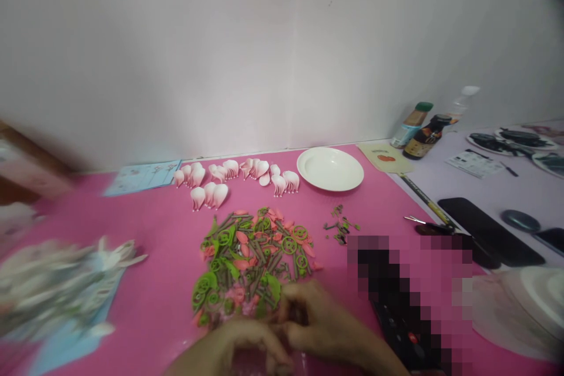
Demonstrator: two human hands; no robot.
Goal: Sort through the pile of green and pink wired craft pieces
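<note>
My left hand (229, 346) and my right hand (321, 323) meet at the bottom edge of the pink table (158, 258), fingertips together at the near side of a pile of small green, brown and salmon plastic parts (251, 261). My right hand's fingers pinch something small and dark; what it is stays unclear. Whether my left hand holds a piece is hidden by blur. Behind the pile lie several pale pink petal pieces (233, 179).
An empty white plate (330, 168) sits at the back right, with a few loose small parts (340, 228) nearer. Bottles (423, 129) stand by the wall. Scissors (425, 224) and dark objects lie right. A blurred white-green bundle (57, 288) lies left, a leaflet (143, 176) behind.
</note>
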